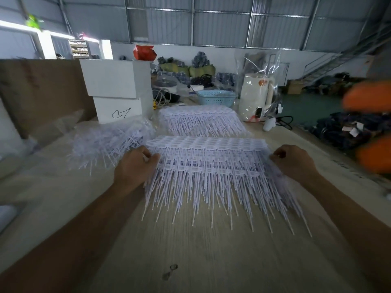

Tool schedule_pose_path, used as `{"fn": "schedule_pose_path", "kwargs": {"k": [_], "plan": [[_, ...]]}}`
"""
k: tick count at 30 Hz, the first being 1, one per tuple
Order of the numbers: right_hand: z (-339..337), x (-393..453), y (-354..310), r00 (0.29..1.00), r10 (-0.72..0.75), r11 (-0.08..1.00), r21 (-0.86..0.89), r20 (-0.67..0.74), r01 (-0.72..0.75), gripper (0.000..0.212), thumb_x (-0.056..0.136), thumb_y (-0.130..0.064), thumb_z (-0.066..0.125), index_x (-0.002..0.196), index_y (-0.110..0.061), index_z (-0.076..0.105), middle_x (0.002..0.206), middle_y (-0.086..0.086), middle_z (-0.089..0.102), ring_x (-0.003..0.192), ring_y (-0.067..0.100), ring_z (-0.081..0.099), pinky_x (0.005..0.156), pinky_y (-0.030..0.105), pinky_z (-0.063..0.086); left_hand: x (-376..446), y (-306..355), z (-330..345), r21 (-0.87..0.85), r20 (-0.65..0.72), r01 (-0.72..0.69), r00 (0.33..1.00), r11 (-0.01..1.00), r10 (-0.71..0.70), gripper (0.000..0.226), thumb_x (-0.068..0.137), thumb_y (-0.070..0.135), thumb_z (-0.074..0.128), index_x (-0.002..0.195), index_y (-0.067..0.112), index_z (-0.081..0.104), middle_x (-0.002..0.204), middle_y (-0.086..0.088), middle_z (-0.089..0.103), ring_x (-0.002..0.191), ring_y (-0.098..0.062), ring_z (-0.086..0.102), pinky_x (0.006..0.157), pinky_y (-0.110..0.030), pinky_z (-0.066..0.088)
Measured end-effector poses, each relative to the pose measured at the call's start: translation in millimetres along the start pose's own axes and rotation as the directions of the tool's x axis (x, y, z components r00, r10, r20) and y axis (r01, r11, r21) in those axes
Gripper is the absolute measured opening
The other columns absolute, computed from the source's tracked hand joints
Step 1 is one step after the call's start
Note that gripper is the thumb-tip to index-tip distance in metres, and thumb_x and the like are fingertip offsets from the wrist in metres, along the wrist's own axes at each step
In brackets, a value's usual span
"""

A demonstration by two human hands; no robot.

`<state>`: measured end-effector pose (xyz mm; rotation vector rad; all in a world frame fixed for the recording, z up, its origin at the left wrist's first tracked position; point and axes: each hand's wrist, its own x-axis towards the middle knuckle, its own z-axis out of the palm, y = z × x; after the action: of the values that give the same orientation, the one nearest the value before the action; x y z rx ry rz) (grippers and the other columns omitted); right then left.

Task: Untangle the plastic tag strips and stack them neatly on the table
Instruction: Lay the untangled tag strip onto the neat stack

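Two bare hands hold the ends of a layered stack of white plastic tag strips [207,166] lying on the pale wooden table [190,261]. The left hand [135,166] grips the stack's left end with fingers curled around its edge, and the right hand [294,163] grips the right end the same way, fingers bent over the strips. The stack's flat, gridded tag heads point away from the person, while its thin, stiff tails fan out toward the near edge of the table, their tips resting on the wood.

Beyond it lies a second, tidy stack of the same white strips [201,120], close to the held one but apart from it. To the left sits a loose, tangled heap of white strips [110,144], its tails sticking out in many directions, just beside the left hand. Behind that heap stand two stacked white boxes [118,92], the lower one marked with a black scribble. Farther back are a light blue perforated plastic basket [215,98] and a cream-coloured appliance wrapped in clear plastic [258,96]. Blurred orange shapes [368,96] fill the right edge of the view; what they are cannot be told.
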<state>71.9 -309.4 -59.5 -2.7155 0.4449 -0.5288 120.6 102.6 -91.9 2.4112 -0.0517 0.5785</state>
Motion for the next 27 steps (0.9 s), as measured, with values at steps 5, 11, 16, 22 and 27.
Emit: {"fn": "schedule_pose_path", "kwargs": {"k": [5,11,16,22,27], "plan": [[5,29,-14,0.999,-0.003,0.991,0.133,-0.049,0.009,0.028,0.099,-0.024,0.055,0.111,-0.004,0.07,0.109,0.018,0.068,0.096,0.036,0.064,0.081,0.035,0.049,15,3,9,0.012,0.016,0.102,0.995,0.995,-0.102,0.039,0.096,0.039,0.053,0.129,0.019,0.055,0.122,-0.013,0.064,0.109,-0.033,0.061,0.088,-0.041,0.049],[12,60,-27,0.984,0.088,0.976,0.185,0.154,-0.116,0.03,0.095,-0.023,0.057,0.071,-0.006,0.053,0.08,0.012,0.053,0.077,0.027,0.055,0.06,0.029,0.038,30,20,22,0.052,0.162,0.165,0.972,0.985,-0.171,0.06,0.101,0.041,0.044,0.149,0.007,0.036,0.148,-0.02,0.046,0.132,-0.037,0.048,0.106,-0.048,0.041],[19,60,-26,0.993,0.081,0.986,0.141,0.085,-0.093,0.019,0.089,-0.019,0.058,0.081,-0.003,0.062,0.082,0.011,0.062,0.067,0.019,0.056,0.057,0.025,0.037,43,22,21,-0.089,0.074,0.222,0.974,0.971,-0.216,0.056,0.098,0.03,0.051,0.15,0.01,0.04,0.144,-0.016,0.054,0.127,-0.036,0.054,0.107,-0.046,0.044],[13,54,-28,1.0,0.007,0.99,0.142,0.028,-0.011,0.02,0.092,-0.015,0.059,0.093,-0.008,0.078,0.09,0.009,0.075,0.077,0.022,0.067,0.073,0.029,0.051,46,14,19,-0.171,-0.122,0.166,0.975,0.971,-0.188,0.036,0.087,0.011,0.06,0.122,0.01,0.07,0.124,-0.012,0.069,0.116,-0.031,0.063,0.101,-0.036,0.049],[14,46,-30,0.985,-0.169,0.985,-0.028,0.04,0.17,0.031,0.095,-0.013,0.057,0.122,-0.011,0.072,0.122,0.009,0.071,0.108,0.028,0.066,0.09,0.033,0.048,47,23,12,-0.501,-0.178,0.149,0.946,0.853,-0.27,0.031,0.082,0.002,0.069,0.109,0.015,0.075,0.104,-0.01,0.075,0.098,-0.029,0.07,0.09,-0.047,0.057]]}}
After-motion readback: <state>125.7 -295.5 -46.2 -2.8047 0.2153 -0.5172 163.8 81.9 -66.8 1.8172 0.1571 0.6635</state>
